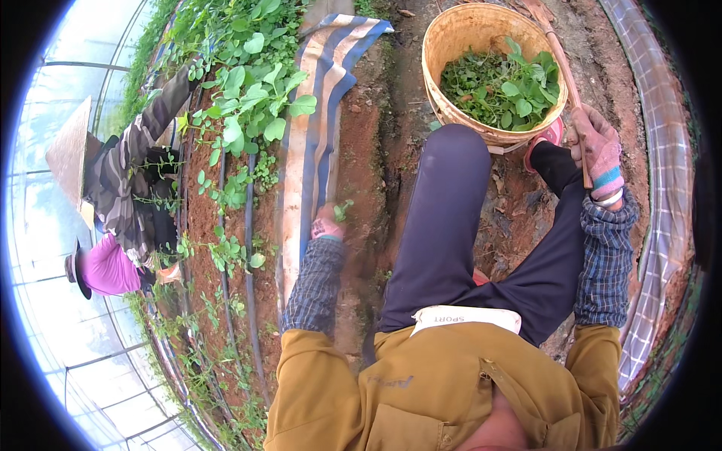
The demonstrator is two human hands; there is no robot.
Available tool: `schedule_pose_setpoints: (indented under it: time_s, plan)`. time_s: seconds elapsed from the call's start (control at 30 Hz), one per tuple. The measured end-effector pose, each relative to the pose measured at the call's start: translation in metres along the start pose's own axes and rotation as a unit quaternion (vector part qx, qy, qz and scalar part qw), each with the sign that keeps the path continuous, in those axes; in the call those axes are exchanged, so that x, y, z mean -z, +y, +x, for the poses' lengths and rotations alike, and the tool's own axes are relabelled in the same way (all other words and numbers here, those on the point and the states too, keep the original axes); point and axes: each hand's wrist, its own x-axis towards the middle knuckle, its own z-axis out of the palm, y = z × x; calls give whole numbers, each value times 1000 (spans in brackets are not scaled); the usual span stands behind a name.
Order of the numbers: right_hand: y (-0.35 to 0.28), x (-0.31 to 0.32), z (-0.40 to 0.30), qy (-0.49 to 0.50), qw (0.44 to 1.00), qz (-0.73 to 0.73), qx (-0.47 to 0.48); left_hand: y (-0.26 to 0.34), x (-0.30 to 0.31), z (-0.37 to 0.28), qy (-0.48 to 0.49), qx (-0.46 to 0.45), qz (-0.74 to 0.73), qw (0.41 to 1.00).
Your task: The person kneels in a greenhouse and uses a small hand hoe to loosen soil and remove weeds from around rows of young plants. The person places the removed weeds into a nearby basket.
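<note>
My left hand (329,224), in a pink glove and blurred, is low over the near edge of a striped plastic sheet (294,186). A small green sprig (343,210) sticks out from its fingers. My right hand (599,141), in a soiled pink glove with a turquoise cuff, grips a wooden handle (562,59) that slants up past the bucket; its far end runs out of view. Between my knees and the top edge stands a dirt-stained bucket (437,73), partly filled with pulled green plants (507,90).
Leafy plants (242,96) and dark irrigation hoses (252,270) line the soil bed at left. Across it, a person in a conical hat (127,169) reaches into the plants, near another person in a pink top (113,265). Clear gridded sheeting (663,225) borders the path at right.
</note>
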Motion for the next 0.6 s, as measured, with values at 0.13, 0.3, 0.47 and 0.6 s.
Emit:
schedule_pose_setpoints:
  time_s: [0.13,0.3,0.47,0.6]
  plan:
    - [1,-4,0,-1,1000,-15,4,12,-15,15,145,51,-143,978]
    - [0,-5,0,-7,999,23,21,88,26,73,283,-114,-389,869]
    - [-8,-6,-3,27,999,37,-2,273,148,56,167,-186,-533,809]
    - [-6,-4,0,30,998,61,3,339,155,51,245,-348,-341,838]
